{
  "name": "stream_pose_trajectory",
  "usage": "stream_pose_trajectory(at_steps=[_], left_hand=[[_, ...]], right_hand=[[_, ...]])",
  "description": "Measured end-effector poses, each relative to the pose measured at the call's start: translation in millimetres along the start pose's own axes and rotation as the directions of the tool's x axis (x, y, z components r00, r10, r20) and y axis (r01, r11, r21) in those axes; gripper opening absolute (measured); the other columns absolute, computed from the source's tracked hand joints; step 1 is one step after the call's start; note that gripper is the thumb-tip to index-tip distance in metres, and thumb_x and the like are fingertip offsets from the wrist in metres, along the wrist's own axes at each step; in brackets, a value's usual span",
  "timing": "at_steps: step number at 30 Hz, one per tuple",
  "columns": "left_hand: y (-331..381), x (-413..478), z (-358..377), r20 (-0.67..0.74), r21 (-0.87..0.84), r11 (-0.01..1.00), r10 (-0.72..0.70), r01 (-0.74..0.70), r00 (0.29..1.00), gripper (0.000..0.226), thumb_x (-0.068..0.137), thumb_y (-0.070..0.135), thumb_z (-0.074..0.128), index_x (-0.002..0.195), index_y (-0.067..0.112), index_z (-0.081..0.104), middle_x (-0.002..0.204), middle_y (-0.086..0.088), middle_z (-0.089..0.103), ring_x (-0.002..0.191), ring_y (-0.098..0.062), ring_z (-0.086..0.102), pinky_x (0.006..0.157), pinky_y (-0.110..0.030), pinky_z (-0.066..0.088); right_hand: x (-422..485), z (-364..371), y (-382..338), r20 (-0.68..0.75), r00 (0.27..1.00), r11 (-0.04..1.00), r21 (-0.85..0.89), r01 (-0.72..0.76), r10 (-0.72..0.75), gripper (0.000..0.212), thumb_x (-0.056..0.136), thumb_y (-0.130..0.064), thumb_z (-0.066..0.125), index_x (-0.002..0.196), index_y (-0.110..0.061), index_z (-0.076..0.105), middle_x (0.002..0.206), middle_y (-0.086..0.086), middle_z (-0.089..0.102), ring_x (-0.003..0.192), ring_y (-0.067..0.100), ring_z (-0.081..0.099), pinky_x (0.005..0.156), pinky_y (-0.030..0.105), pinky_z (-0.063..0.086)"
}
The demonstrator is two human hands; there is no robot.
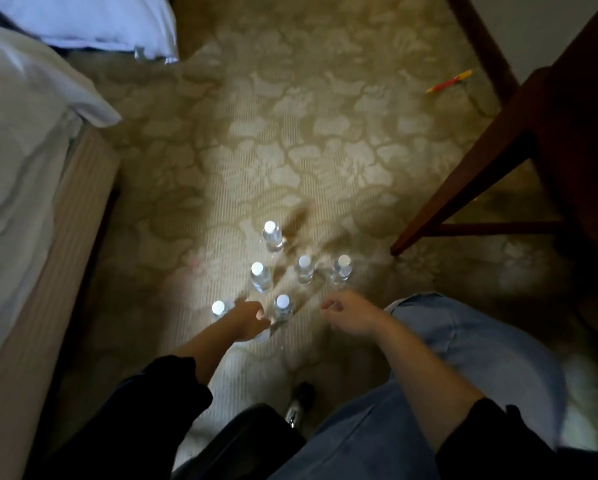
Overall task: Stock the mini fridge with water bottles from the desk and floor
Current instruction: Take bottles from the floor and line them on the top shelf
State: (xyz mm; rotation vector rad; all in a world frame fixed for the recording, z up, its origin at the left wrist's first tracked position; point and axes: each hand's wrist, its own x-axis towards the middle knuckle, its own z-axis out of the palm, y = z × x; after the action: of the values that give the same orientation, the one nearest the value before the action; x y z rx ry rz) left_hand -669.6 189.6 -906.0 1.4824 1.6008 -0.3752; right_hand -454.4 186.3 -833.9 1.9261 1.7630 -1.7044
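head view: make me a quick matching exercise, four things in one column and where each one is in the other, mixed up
Things:
1. farthest bottle
2. left hand
3. pencil
4. bed

Places:
A. along the picture's left edge
B. on the carpet, top right
C. top of the bottle cluster
D. down among the nearest bottles

Pairs: 1-C, 2-D, 3-B, 4-A

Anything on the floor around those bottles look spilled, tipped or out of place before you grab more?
The water bottles all stand upright on the carpet, and no spill shows. One stray item: a red and yellow pencil-like object lies loose near the chair leg. The picture is blurred, so small wet patches could be missed.
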Motion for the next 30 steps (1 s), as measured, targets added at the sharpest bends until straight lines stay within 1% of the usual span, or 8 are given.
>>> stream_pose_trajectory(at_steps=[3, 6, 11, 14, 16, 21, 23, 30], left_hand=[[-25.6, 16.9, 31.7, -0.036, -0.128, 0.983, -0.140, 0.134, 0.990, 0.051, 0.088, 0.036, 0.055, 0.127, 0.004, 0.046, 0.125, -0.016, 0.052, 0.118, -0.035, 0.052, 0.094, -0.037, 0.043], [-64.9, 45.3, 69.2, -0.076, -0.248, 0.943, -0.250, 0.224, 0.965, 0.065, 0.077, 0.049, 0.058, 0.129, 0.016, 0.037, 0.127, -0.016, 0.052, 0.107, -0.033, 0.057, 0.093, -0.044, 0.049], [-60.6, 50.2, 84.9, -0.136, -0.259, 0.926, -0.316, 0.274, 0.939, 0.060, 0.081, 0.023, 0.067, 0.129, 0.004, 0.036, 0.125, -0.018, 0.047, 0.107, -0.035, 0.055, 0.086, -0.037, 0.046], [-57.2, 69.3, 87.0, -0.189, -0.308, 0.914, -0.330, 0.264, 0.925, 0.051, 0.077, 0.026, 0.068, 0.117, 0.006, 0.043, 0.113, -0.022, 0.055, 0.090, -0.034, 0.060, 0.075, -0.040, 0.054], [-56.1, 82.9, 89.1, -0.177, -0.309, 0.906, -0.355, 0.291, 0.918, 0.049, 0.080, 0.025, 0.065, 0.119, 0.005, 0.042, 0.112, -0.022, 0.054, 0.092, -0.035, 0.059, 0.072, -0.037, 0.050], [-50.9, 111.9, 91.8, -0.110, -0.338, 0.860, -0.440, 0.382, 0.891, 0.050, 0.087, 0.020, 0.060, 0.128, 0.002, 0.037, 0.127, -0.028, 0.046, 0.113, -0.040, 0.051, 0.085, -0.036, 0.042], [-48.8, 120.5, 89.6, -0.135, -0.366, 0.836, -0.482, 0.408, 0.866, 0.041, 0.088, 0.011, 0.055, 0.125, -0.001, 0.041, 0.127, -0.028, 0.045, 0.112, -0.039, 0.050, 0.083, -0.035, 0.041], [-47.6, 116.2, 85.7, -0.246, -0.311, 0.892, -0.410, 0.329, 0.878, 0.027, 0.088, 0.006, 0.048, 0.113, -0.002, 0.050, 0.117, -0.029, 0.052, 0.102, -0.040, 0.054, 0.087, -0.043, 0.047]], right_hand=[[15.5, 12.3, 7.9, 0.034, 0.999, 0.999, 0.024, -0.029, 0.029, 0.022, 0.095, -0.020, 0.049, 0.113, -0.009, 0.059, 0.104, 0.007, 0.058, 0.095, 0.019, 0.055, 0.079, 0.029, 0.043], [28.8, 23.0, 19.4, 0.069, 0.996, 0.997, 0.028, -0.065, 0.063, 0.020, 0.096, -0.019, 0.049, 0.112, -0.012, 0.058, 0.106, 0.008, 0.058, 0.092, 0.017, 0.053, 0.077, 0.027, 0.043], [48.7, 23.0, 33.2, 0.111, 0.989, 0.992, 0.072, -0.105, 0.097, 0.025, 0.097, -0.015, 0.046, 0.112, -0.001, 0.059, 0.100, 0.014, 0.059, 0.086, 0.017, 0.052, 0.070, 0.026, 0.041], [61.5, 19.6, 40.8, 0.021, 0.993, 0.985, 0.131, -0.114, 0.113, 0.026, 0.097, -0.019, 0.046, 0.118, -0.008, 0.058, 0.105, 0.008, 0.059, 0.092, 0.016, 0.053, 0.065, 0.021, 0.040], [69.1, 17.8, 48.4, 0.010, 0.992, 0.980, 0.152, -0.128, 0.128, 0.025, 0.097, -0.019, 0.046, 0.117, -0.011, 0.057, 0.102, 0.002, 0.056, 0.097, 0.018, 0.054, 0.073, 0.024, 0.041], [82.0, 18.6, 58.1, 0.046, 0.988, 0.973, 0.177, -0.151, 0.145, 0.022, 0.097, -0.017, 0.046, 0.111, -0.007, 0.059, 0.088, 0.000, 0.056, 0.092, 0.018, 0.054, 0.071, 0.025, 0.041], [85.1, 18.8, 57.8, 0.062, 0.988, 0.972, 0.180, -0.153, 0.144, 0.023, 0.097, -0.017, 0.046, 0.115, -0.008, 0.057, 0.093, 0.001, 0.056, 0.093, 0.017, 0.053, 0.064, 0.020, 0.039], [82.3, 13.5, 57.8, 0.048, 0.988, 0.967, 0.205, -0.152, 0.145, 0.023, 0.096, -0.018, 0.045, 0.114, -0.010, 0.057, 0.102, 0.004, 0.054, 0.100, 0.023, 0.055, 0.076, 0.030, 0.040]])
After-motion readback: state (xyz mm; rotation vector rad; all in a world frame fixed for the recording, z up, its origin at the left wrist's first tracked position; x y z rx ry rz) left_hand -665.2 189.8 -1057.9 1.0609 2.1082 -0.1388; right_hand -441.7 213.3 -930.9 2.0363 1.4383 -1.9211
